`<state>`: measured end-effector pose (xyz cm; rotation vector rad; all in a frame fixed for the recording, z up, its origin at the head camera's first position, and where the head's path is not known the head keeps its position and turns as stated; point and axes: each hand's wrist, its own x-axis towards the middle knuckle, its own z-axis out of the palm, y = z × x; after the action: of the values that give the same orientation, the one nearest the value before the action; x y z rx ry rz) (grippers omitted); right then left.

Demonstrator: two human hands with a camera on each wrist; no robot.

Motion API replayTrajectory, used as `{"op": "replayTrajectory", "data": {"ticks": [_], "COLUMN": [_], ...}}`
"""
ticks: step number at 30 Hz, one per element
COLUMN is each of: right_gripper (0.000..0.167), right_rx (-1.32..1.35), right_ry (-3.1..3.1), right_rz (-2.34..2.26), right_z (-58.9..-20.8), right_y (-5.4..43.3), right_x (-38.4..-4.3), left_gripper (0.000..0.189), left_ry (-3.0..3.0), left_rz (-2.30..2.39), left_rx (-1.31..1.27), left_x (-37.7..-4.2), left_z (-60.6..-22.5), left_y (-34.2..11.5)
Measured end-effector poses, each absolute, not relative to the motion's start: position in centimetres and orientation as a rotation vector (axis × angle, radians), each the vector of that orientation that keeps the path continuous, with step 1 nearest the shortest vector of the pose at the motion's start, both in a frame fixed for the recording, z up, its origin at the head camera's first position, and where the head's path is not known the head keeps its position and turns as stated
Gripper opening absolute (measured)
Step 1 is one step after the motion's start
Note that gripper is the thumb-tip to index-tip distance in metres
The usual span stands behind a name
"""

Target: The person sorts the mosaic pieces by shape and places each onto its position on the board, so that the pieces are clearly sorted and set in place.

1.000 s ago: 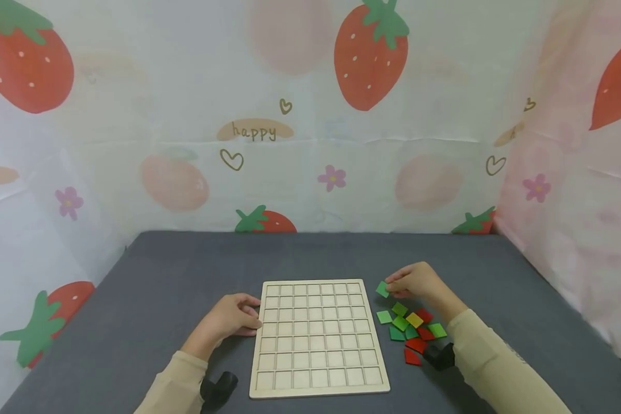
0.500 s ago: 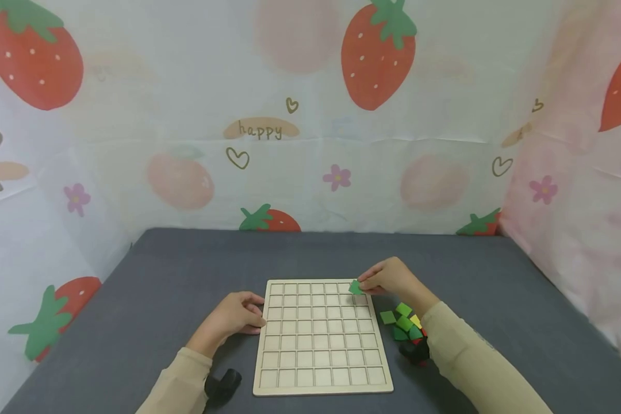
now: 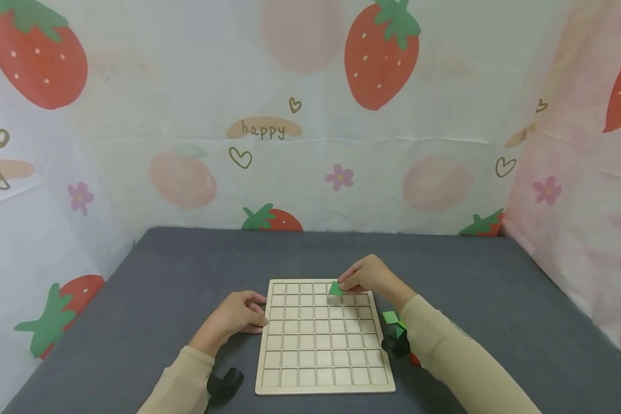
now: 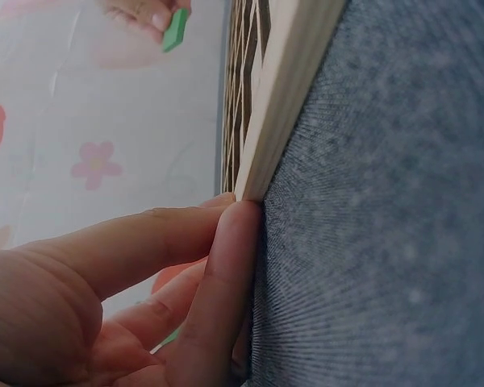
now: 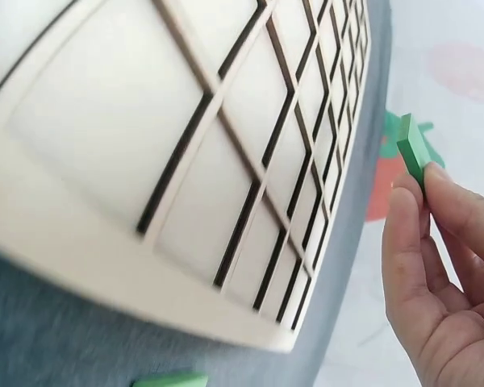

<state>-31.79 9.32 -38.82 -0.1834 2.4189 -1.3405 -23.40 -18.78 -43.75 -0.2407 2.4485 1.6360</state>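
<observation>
A light wooden grid board [image 3: 307,343] lies flat on the dark table, its square cells bare. At its left edge my left hand [image 3: 235,317] pinches the rim; the left wrist view shows the thumb [image 4: 232,250] and a finger meeting at the board's side. Over the far right part of the grid, my right hand [image 3: 371,275] holds a small green tile [image 3: 334,288] between thumb and fingertips. In the right wrist view this tile [image 5: 413,149] is tilted and raised above the board.
Right of the board lie loose tiles, among them a light green tile [image 3: 390,317] and a red tile [image 3: 415,360], partly hidden by the right sleeve [image 3: 455,351] and its black wrist camera [image 3: 395,345]. A strawberry-print curtain [image 3: 196,86] hangs behind the grey tabletop [image 3: 196,259].
My right hand has carried the green tile leftward from beside the board to above its far rows. My left hand stays at the left edge. The head view has shifted slightly.
</observation>
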Motion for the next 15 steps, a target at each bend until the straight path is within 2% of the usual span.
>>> {"op": "replayTrajectory", "data": {"ticks": [15], "right_gripper": [0.008], "right_rx": [-0.247], "right_ry": [2.346], "right_rz": [-1.340], "right_z": [-38.9], "right_y": [4.7], "right_x": [-31.3], "left_gripper": [0.049], "left_ry": [2.454], "left_rz": [1.634], "left_rx": [-0.218], "left_x": [-23.3], "left_z": [-43.5], "left_y": [-18.7]}}
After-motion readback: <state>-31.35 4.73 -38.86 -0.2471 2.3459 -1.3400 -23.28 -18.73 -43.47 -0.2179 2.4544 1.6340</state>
